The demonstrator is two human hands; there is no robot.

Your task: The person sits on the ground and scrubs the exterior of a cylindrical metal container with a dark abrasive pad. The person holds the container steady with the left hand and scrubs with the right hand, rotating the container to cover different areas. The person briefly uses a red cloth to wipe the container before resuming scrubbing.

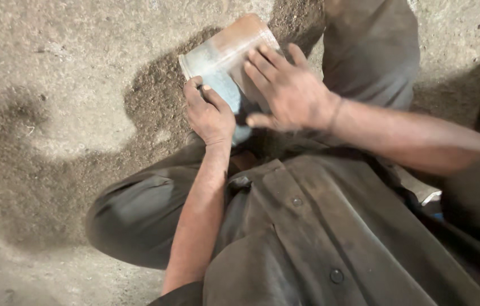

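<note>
Nearest to the camera is the person's own dark, dusty shirt [319, 238] with its buttons, and the bent left knee in dark trousers [138, 218]; the person appears to sit or squat low on the floor. From there the bare left forearm goes up to the left hand [208, 113], which is closed on the near lower edge of a flat rectangular block [223, 62]. The thumb and fingers wrap this edge, so the hand is clamped on the block. The right hand [288, 90] comes in from the right and lies flat on the upper face of the same block, with the fingers spread and pressing; it is not closed around anything. The two hands are close together, almost touching. The block is tilted, pale grey-blue with a rusty brown far end, and it rests in front of the person between the knees, just above the sandy floor [64, 113]. I judge that the step in hand is rubbing or wiping the face of the block while the left hand steadies it. A next stroke would need the left grip to stay firm, so the block does not slip. Farther away lies only rough ground with shadows.
</note>
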